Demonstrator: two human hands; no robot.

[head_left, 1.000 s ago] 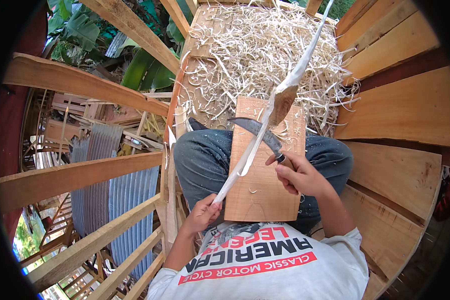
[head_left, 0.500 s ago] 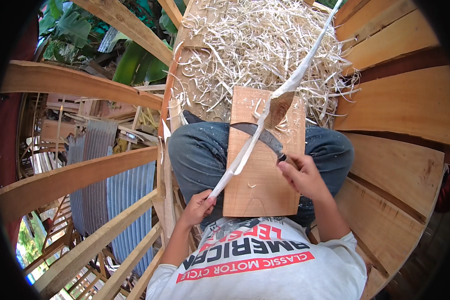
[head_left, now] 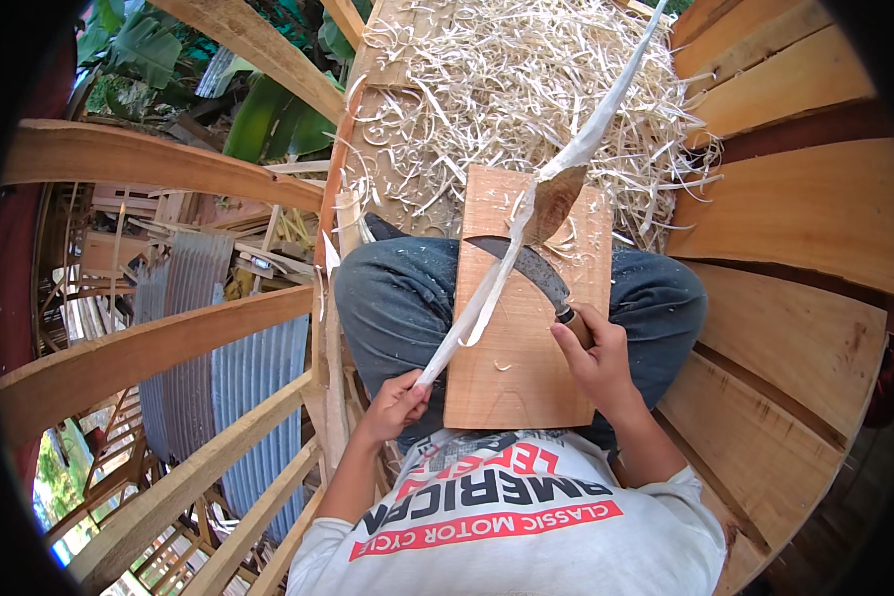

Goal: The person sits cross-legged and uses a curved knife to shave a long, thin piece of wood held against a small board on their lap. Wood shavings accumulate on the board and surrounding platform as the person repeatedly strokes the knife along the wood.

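My left hand (head_left: 397, 405) is closed around the near end of a long pale stick (head_left: 591, 134), which slants up and away to the far right. A thin shaving hangs from the stick near its lower part. In my right hand (head_left: 601, 358) is the wooden handle of a curved knife (head_left: 536, 273). Its dark, sickle-shaped blade crosses the stick, with the tip out to the left. Below them a flat wooden board (head_left: 526, 368) lies across my lap. A brown wooden block (head_left: 554, 207) stands at the board's far part, and the stick passes against its left side.
Curly wood shavings (head_left: 526, 89) are heaped on the planks beyond my knees. Slatted wooden boards (head_left: 795, 204) rise on the right. Wooden rails (head_left: 159, 338) run along the left, with corrugated sheets (head_left: 258, 397) and loose timber beyond them. My bent legs (head_left: 397, 298) flank the board.
My right hand has turned a little, so more of the knife's handle shows. The blade has shifted slightly to the right. My left hand keeps hold of the stick almost in place.
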